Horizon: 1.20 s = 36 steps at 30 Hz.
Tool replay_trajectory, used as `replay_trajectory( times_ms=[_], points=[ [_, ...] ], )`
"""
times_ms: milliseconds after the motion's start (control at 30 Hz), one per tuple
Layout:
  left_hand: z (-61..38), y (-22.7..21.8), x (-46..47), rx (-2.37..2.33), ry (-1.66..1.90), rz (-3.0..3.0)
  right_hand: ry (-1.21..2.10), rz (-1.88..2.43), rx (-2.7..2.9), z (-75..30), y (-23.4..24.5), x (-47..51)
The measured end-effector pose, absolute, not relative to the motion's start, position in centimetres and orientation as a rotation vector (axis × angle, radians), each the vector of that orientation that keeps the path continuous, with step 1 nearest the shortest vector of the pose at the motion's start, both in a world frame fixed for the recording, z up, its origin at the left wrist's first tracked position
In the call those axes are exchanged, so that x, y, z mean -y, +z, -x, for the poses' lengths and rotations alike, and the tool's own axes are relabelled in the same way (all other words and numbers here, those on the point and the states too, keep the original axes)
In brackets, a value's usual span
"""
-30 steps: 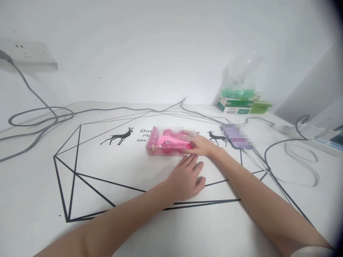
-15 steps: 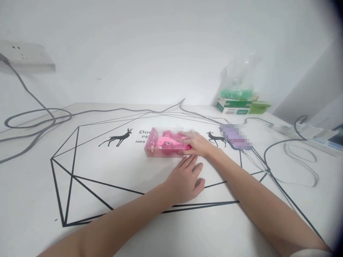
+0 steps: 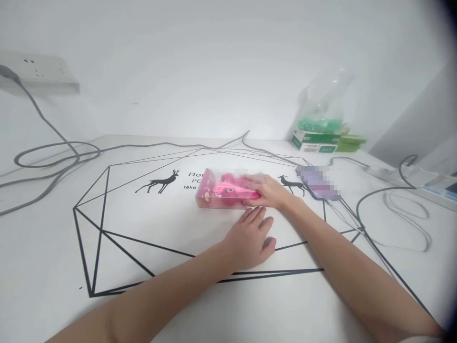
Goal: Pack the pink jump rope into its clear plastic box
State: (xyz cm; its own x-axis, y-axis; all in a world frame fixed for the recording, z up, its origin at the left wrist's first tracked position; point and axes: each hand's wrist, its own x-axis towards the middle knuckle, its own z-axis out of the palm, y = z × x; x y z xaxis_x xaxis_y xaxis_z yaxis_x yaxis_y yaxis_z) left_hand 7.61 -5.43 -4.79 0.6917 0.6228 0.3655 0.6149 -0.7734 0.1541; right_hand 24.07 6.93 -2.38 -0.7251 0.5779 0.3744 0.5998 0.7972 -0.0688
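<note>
A clear plastic box (image 3: 217,193) holding a pink toy lies on the white table (image 3: 53,257), over the printed black line pattern. My right hand (image 3: 267,190) rests on the box's right end, fingers curled over its top and side. My left hand (image 3: 250,238) lies flat on the table just in front of the box, fingers stretched out toward it and holding nothing.
Grey cables (image 3: 53,155) loop across the back left from a wall socket (image 3: 35,74). A blurred purple object (image 3: 317,181) sits right of the box. Green-and-white cartons (image 3: 321,140) under a clear bag stand at the back right. More cable (image 3: 392,214) coils at the right.
My right hand has slid slightly along the box's right end, fingers now further over its top. The left hand stays flat in place. The view shifted a little.
</note>
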Motion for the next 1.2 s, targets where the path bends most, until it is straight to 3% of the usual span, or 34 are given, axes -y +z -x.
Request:
replay_trajectory(
  times_ms=[1200],
  points=[
    [-7.6, -4.9, 5.2, -1.048, 0.671, -2.862, -0.13, 1.088, 2.618, -23.7, -1.4, -6.0]
  ],
)
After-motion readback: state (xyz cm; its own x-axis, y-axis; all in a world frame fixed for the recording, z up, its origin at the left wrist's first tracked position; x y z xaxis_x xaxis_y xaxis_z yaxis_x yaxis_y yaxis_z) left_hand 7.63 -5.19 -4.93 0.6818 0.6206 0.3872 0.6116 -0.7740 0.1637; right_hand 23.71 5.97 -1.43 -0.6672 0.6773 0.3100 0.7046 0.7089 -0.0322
